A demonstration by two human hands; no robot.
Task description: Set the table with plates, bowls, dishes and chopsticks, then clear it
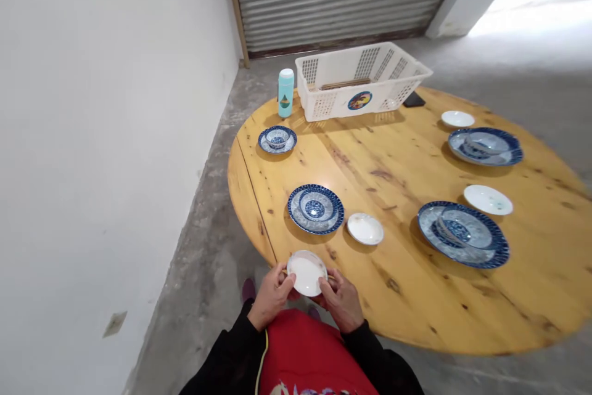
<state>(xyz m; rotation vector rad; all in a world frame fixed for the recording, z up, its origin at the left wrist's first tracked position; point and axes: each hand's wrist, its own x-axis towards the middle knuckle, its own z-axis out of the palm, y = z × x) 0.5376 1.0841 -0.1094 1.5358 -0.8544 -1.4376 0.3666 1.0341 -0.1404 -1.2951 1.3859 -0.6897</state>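
Observation:
Between both hands I hold a small white saucer [307, 273] near the table's front edge. My left hand [272, 294] grips its left rim, thumb on top, and my right hand [341, 300] pinches the right rim the same way. Just beyond lies a blue-patterned plate [296, 217] with a small bowl [315, 206] on it. Beside that plate, to its right, rests another white saucer [365, 229]. The fingers under the held saucer are partly hidden.
The round wooden table [351, 154] carries more blue plates with bowls: one at back left [291, 146], two on the right. White saucers [488, 199] lie by the right ones. Behind stand a turquoise bottle [285, 94], a white plastic basket [333, 105] holding chopsticks, and a dark phone [414, 99].

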